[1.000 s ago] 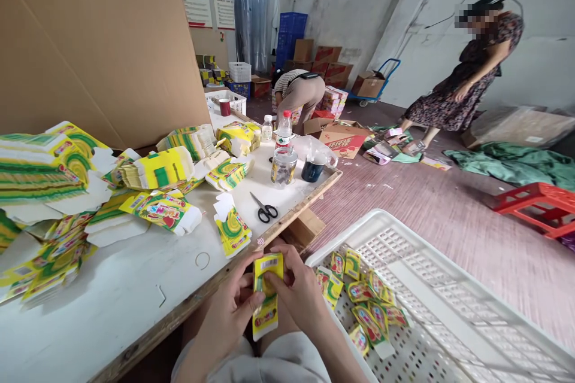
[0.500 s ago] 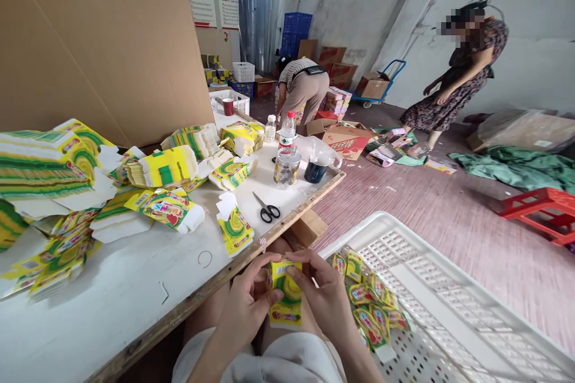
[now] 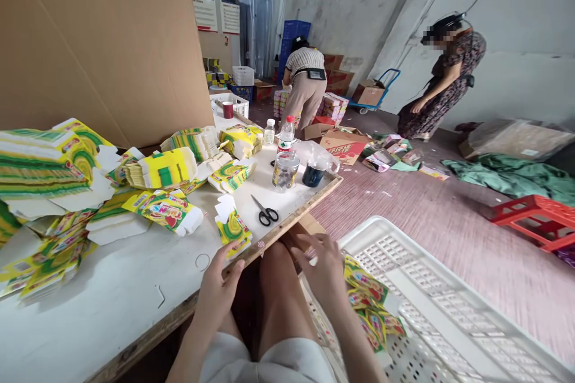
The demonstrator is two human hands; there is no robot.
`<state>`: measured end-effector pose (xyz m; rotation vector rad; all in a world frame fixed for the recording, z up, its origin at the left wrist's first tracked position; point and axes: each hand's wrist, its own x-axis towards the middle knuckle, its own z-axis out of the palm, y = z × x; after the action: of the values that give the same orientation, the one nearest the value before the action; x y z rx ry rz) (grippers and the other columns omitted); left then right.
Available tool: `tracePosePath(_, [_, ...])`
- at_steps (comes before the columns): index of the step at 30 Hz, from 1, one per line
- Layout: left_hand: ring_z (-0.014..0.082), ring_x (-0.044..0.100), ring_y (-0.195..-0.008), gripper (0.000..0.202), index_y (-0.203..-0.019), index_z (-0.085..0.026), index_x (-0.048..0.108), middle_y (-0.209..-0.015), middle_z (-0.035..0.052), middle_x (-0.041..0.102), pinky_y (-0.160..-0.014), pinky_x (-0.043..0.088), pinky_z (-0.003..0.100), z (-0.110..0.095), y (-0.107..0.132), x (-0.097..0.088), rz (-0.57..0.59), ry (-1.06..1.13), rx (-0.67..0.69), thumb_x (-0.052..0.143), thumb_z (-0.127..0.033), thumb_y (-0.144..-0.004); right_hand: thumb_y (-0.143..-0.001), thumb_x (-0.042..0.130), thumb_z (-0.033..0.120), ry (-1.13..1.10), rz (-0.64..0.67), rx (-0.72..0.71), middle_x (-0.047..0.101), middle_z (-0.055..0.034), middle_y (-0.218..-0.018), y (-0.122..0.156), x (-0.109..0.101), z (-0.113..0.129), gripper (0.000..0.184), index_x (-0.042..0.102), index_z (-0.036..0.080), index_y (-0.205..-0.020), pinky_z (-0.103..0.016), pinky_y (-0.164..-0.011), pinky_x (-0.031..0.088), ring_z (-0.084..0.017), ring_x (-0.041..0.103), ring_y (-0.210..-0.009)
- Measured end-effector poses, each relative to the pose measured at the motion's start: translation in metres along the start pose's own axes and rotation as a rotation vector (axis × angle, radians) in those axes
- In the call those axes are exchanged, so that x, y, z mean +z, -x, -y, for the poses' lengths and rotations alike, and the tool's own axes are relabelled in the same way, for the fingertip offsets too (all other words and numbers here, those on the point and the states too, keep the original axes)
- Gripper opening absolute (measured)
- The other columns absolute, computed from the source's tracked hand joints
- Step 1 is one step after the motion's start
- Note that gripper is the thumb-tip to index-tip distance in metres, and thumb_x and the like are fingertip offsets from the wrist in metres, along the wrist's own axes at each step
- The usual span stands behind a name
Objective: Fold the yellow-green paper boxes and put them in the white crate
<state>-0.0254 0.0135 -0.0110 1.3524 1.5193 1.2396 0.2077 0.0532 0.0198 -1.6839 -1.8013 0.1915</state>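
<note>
My left hand [image 3: 219,281] is at the wooden table edge, thumb and fingers apart, with nothing in it. Just beyond its fingertips lies a yellow-green candy carton [image 3: 233,228] with its white flaps raised. Over the near side of the white plastic crate [image 3: 442,293], my right hand [image 3: 320,260] is empty, its fingers spread and slightly curled. Several small filled-looking candy boxes [image 3: 371,302] lie in the crate beside my right forearm. Black-handled scissors [image 3: 266,213] rest on the table past the carton.
Stacks of flat yellow-green cartons [image 3: 49,161] cover the table's left side. Farther back stand a clear jar [image 3: 286,171], a red-capped bottle [image 3: 286,134] and a dark mug [image 3: 313,173]. Two people [image 3: 305,78] bend near boxes. A red stool [image 3: 536,218] is at right.
The small candy box has left my hands. They have moved apart, the left toward the carton on the table, the right by the crate. The person at right has shifted left.
</note>
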Motion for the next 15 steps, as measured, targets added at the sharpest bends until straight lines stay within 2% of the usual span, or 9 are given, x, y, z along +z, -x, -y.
tracePosePath(3, [0.0407,0.051,-0.136,0.040,-0.119,-0.018,0.069,-0.137,0.0197,0.066,-0.118,0.026,0.062,0.015,-0.009,-0.004,-0.032,-0.086,-0.012,0.069,-0.035,-0.083,-0.087,0.070,0.027,-0.021,0.099,-0.037,0.068,-0.0124,-0.107,-0.012,0.052,0.038,0.017,0.077,0.023,-0.102,-0.047,-0.089,0.045,-0.033,0.058,-0.101])
tracePosePath(5, [0.0415,0.050,-0.138,0.037,-0.115,-0.019,0.072,-0.137,0.0176,0.067,-0.120,0.022,0.062,0.021,-0.011,-0.003,-0.031,-0.118,-0.015,0.071,-0.030,-0.080,-0.086,0.072,0.028,-0.038,0.145,-0.047,0.069,-0.0154,-0.112,-0.019,0.080,0.063,0.019,0.076,0.019,-0.102,-0.050,-0.093,0.042,-0.036,0.056,-0.108])
tracePosePath(7, [0.0409,0.049,-0.139,0.037,-0.114,-0.021,0.074,-0.137,0.0156,0.068,-0.120,0.023,0.061,0.024,-0.011,-0.001,-0.025,-0.127,-0.020,0.071,-0.026,-0.078,-0.084,0.074,0.025,-0.062,0.177,-0.037,0.071,-0.0166,-0.107,-0.024,0.098,0.080,0.015,0.076,0.017,-0.096,-0.054,-0.097,0.037,-0.037,0.056,-0.109])
tracePosePath(9, [0.0410,0.050,-0.138,0.037,-0.113,-0.021,0.075,-0.136,0.0153,0.069,-0.119,0.025,0.060,0.025,-0.011,-0.001,-0.024,-0.110,-0.030,0.073,-0.024,-0.076,-0.082,0.074,0.021,-0.101,0.187,-0.009,0.072,-0.0172,-0.102,-0.027,0.107,0.088,0.010,0.075,0.016,-0.090,-0.057,-0.100,0.033,-0.039,0.056,-0.108])
tracePosePath(12, [0.0412,0.050,-0.139,0.036,-0.109,-0.022,0.076,-0.134,0.0157,0.070,-0.120,0.024,0.059,0.024,-0.012,-0.001,-0.037,-0.041,-0.050,0.076,-0.025,-0.073,-0.082,0.071,0.016,-0.209,0.166,0.041,0.072,-0.0172,-0.102,-0.028,0.109,0.086,0.008,0.072,0.015,-0.090,-0.058,-0.101,0.031,-0.038,0.057,-0.109])
tracePosePath(15, [0.0387,0.055,-0.133,0.035,-0.109,-0.022,0.075,-0.126,0.0153,0.073,-0.119,0.027,0.057,0.022,-0.011,-0.005,-0.071,0.086,-0.080,0.078,-0.033,-0.076,-0.091,0.061,0.021,-0.393,0.145,0.089,0.074,-0.0115,-0.095,-0.023,0.103,0.078,0.009,0.069,0.018,-0.091,-0.050,-0.098,0.039,-0.031,0.062,-0.099])
